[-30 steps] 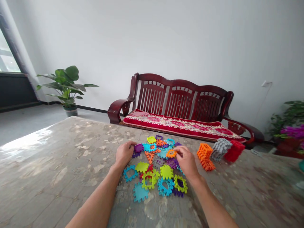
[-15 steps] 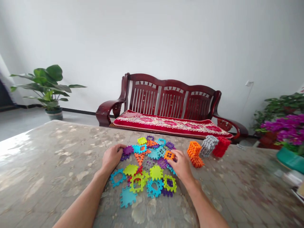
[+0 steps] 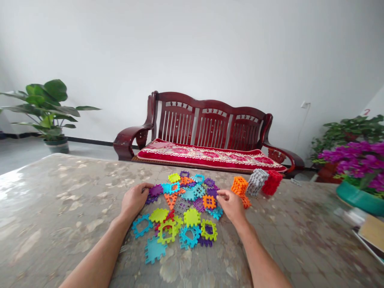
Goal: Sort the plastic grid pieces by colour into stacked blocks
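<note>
Interlocking plastic tiles lie in a loose, overlapping spread on the table. My left hand [image 3: 136, 200] rests at the left edge of the spread, its fingertips beside a purple tile [image 3: 156, 190]. It appears to hold nothing. My right hand [image 3: 232, 206] is at the right edge, thumb and index finger slightly apart by another purple tile [image 3: 212, 193]; whether they touch it is unclear. An orange window tile [image 3: 209, 202] lies just left of those fingers. Nearer me are a lime tile [image 3: 192, 217], a lime frame tile [image 3: 209, 230] and a light-blue tile [image 3: 155, 250].
Right of the spread stand stacked orange tiles [image 3: 240, 186], grey tiles [image 3: 258, 182] and red tiles [image 3: 272, 182]. A teal flowerpot [image 3: 358, 200] with purple flowers sits on the table's right side. Behind the table [image 3: 75, 208] is a wooden bench [image 3: 211, 124].
My right hand has let go of the orange window tile, which now lies flat, and drawn slightly away from it. My left hand stays by the purple tile. The view has turned slightly right.
</note>
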Demonstrator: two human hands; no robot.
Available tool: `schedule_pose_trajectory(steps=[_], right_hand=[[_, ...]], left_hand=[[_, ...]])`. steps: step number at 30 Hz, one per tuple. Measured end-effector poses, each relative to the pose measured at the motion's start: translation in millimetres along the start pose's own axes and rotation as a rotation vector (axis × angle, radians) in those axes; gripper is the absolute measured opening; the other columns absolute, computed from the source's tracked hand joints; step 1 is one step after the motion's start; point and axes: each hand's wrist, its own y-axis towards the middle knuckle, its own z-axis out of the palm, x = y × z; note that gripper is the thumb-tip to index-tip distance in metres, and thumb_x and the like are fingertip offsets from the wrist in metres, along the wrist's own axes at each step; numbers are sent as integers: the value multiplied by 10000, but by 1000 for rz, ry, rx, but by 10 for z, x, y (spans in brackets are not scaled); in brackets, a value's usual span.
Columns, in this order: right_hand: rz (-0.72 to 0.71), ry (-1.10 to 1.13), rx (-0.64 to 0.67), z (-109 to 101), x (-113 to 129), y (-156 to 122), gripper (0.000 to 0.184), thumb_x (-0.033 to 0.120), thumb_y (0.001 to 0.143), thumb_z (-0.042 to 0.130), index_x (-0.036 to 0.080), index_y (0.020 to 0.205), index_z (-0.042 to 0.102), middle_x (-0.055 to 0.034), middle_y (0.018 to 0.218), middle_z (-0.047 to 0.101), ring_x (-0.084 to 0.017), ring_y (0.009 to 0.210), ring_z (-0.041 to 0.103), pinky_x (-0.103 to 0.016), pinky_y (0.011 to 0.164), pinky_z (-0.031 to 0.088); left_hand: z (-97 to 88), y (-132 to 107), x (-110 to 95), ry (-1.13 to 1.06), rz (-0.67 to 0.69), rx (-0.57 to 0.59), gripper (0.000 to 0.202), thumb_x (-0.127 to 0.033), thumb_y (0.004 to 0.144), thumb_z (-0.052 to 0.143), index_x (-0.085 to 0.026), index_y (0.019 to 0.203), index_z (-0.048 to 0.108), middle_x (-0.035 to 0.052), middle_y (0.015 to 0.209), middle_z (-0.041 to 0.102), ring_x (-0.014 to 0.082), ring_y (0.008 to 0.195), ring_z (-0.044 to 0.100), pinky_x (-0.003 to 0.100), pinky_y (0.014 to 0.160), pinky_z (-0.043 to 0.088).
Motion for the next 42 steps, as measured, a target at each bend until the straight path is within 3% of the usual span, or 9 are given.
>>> schedule_pose_trajectory(steps=[6,12,25,37,42], right_hand=[[-157,-157,208,-19,127,-72,528,294,665,695,239,1191,681,-53,1198,695,-255,1112,607,-405,1008,440],[-176,-250,314,-30,102,-53,537,309,693,702,246,1225,672,-66,1198,697,-267,1129,596,-411,1012,424],[-250,-345,99,40,43,-120,336,433,787,693,268,1077,729,-50,1057,742,-260,1020,649,-388,923,473],[-261,-293,158,13,-10,-113,388,335,771,661,225,1141,705,-73,1112,726,-249,1050,647,-388,958,476],[-265,-326,113,24,25,-139,376,326,782,648,230,1141,701,-71,1115,725,-264,1049,637,-411,962,470]], left_hand=[[21,11,16,-18,12,-9,371,-257,817,447,-288,1045,738,-9,1063,759,202,967,680,259,779,491],[40,23,34,-27,23,-11,370,-257,822,435,-284,1036,736,-5,1066,756,203,996,676,268,840,487],[32,19,35,-18,34,-20,363,-256,821,447,-290,1028,743,-2,1044,762,198,953,682,260,789,492],[18,8,19,-12,17,-21,364,-259,819,453,-287,1035,744,-2,1044,764,200,954,685,250,760,498],[19,10,22,-17,17,-11,370,-271,824,444,-285,1045,741,1,1053,760,204,959,682,256,763,496]])
